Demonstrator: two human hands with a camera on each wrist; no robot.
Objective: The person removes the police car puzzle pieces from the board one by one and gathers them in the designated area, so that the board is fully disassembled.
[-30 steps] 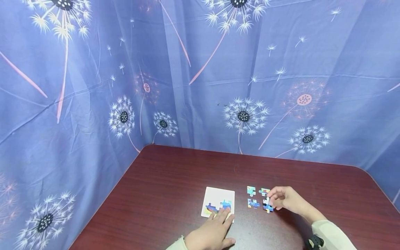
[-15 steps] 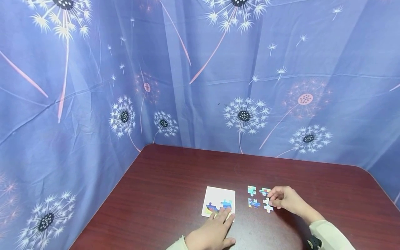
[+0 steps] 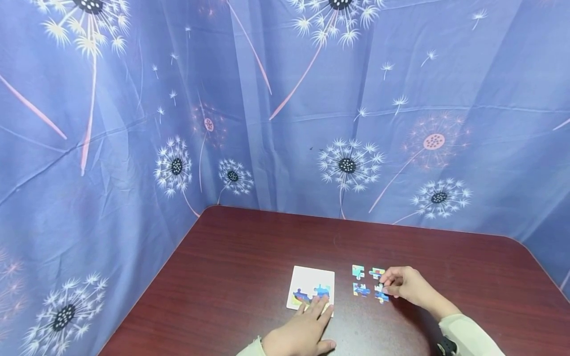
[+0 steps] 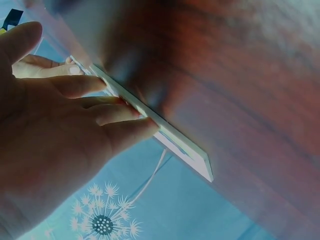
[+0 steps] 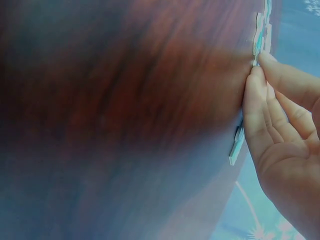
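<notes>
My left hand (image 3: 303,331) rests with its fingers spread on the near edge of a white puzzle board (image 3: 313,274). Two puzzle pieces lie in the board: a blue one (image 3: 301,295) at left and a lighter blue one (image 3: 321,290) at right, partly under the fingertips. Beyond the board, my right hand (image 3: 409,287) pinches a blue and white puzzle piece (image 3: 381,295) between thumb and index finger, low over the table. In the right wrist view the thumb and fingertip of the right hand (image 5: 280,110) meet at a thin edge; the piece is mostly hidden.
Three loose pieces lie near the right hand: a light blue one (image 3: 358,271), a darker blue one (image 3: 361,289) and a multicoloured one (image 3: 376,273). The dark red wooden table (image 3: 249,247) ends at a blue dandelion-print curtain (image 3: 285,148).
The piece at my right fingertips looked whiter half a second ago and shows blue again now, as if its tilt changed. The left hand and board have stayed in place.
</notes>
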